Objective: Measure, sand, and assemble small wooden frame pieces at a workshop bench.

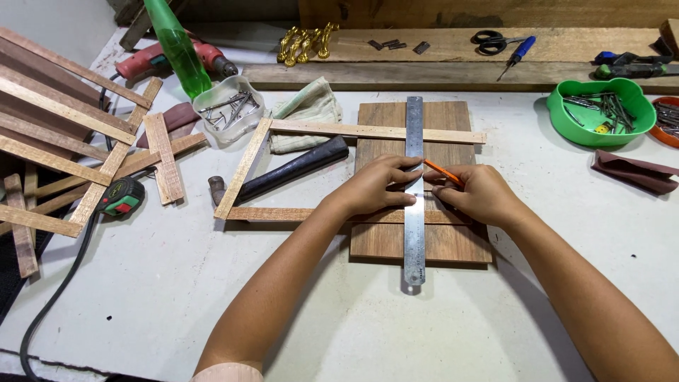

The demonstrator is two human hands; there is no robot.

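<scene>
A steel ruler lies lengthwise across a brown wooden board. My left hand presses flat on the ruler near its middle, fingers spread over it. My right hand is closed around an orange pencil, whose tip touches the ruler's right edge. A frame of thin wooden strips rests partly on the board, and its lower strip runs under both hands.
A black-handled hammer lies inside the frame. Left are stacked wood strips, a tape measure and a clear tub of nails. A green bowl of screws, scissors and a folded cloth sit behind.
</scene>
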